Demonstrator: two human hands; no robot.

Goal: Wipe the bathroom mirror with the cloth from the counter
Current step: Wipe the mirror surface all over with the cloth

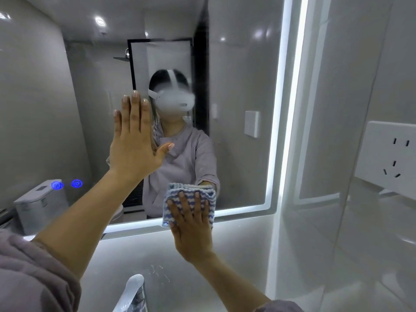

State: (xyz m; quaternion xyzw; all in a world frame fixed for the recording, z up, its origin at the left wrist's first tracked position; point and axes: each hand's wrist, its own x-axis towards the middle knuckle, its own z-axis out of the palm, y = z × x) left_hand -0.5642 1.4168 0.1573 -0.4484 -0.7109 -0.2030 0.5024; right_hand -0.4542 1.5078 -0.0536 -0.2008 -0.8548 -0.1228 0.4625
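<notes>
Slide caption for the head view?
Right hand presses a blue-striped cloth to the lower edge of the lit mirror; left hand lies flat against it higher up.

Cloth (209, 197): middle and lower part covered by the right hand (191, 224); its folds cannot be made out. Mirror (236, 86): top and left edges run out of frame. Faucet (132, 291): base cut off at the bottom edge. Wall socket (391, 158): right side cut off. Blue touch icons (77, 183): symbols too blurred to read.

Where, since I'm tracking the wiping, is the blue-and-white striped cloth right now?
In the head view, the blue-and-white striped cloth sits low, right of centre, under the right hand on the bottom edge of the light-framed mirror, below the left hand.
</notes>
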